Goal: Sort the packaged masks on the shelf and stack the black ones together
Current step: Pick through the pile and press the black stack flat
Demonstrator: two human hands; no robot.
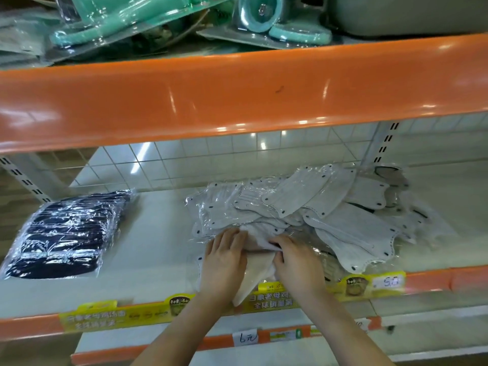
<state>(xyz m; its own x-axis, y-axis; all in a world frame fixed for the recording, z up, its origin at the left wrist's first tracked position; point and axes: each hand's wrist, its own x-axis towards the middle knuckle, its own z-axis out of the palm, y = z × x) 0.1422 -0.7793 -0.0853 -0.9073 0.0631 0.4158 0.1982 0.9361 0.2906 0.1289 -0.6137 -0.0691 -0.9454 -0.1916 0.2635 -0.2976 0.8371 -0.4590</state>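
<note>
A stack of black packaged masks (60, 239) lies at the left of the white shelf (153, 247). A loose pile of grey packaged masks (317, 207) spreads over the shelf's middle and right. At the pile's front edge lies a beige packaged mask (257, 270), between my two hands. My left hand (224, 260) rests on its left side with fingers fairly straight. My right hand (298, 262) has its fingers curled over the mask's right edge, pinching it. A dark-edged mask (390, 173) shows at the pile's far right back.
An orange shelf lip (237, 96) overhangs above, with teal packaged goods (118, 25) on the upper shelf. Yellow price labels (116, 317) line the front rail. A wire grid (211, 159) backs the shelf. A bare stretch of shelf separates the black stack from the grey pile.
</note>
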